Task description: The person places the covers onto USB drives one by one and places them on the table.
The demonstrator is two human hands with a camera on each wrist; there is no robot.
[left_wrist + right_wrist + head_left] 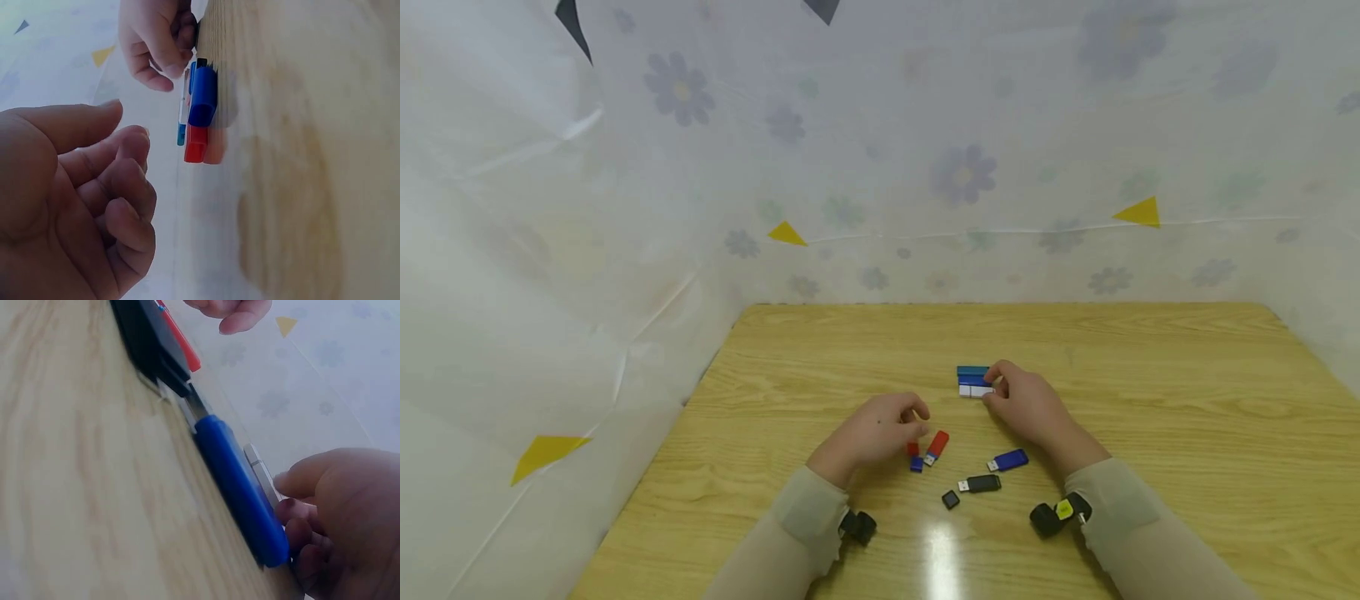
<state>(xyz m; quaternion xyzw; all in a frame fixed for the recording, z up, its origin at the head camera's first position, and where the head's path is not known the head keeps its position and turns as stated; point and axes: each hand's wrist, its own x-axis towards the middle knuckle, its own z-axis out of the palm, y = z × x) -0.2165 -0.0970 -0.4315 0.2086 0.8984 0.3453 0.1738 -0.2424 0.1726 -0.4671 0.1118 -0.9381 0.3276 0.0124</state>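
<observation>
Three USB flash drives lie side by side in a row: a teal one (pixel 972 371), a blue one (pixel 974 381) and a white one (pixel 973 392) nearest me. My right hand (pixel 1030 407) is at the row's right end, thumb and fingers pinching the white drive, whose right end they cover. My left hand (pixel 880 429) hovers over the table with loosely curled fingers and nothing in them. Just beside it are a red cap (pixel 913 448), a blue cap (pixel 917 464) and an uncapped red flash drive (pixel 937 447). In the left wrist view the blue cap (pixel 204 97) shows its hollow end.
Uncapped on the wooden table (pixel 820 350) lie a dark blue flash drive (pixel 1008 460) and a black one (pixel 981 483), with a black cap (pixel 951 499) close by. A flower-patterned sheet (pixel 880 150) hangs behind the table and on its left.
</observation>
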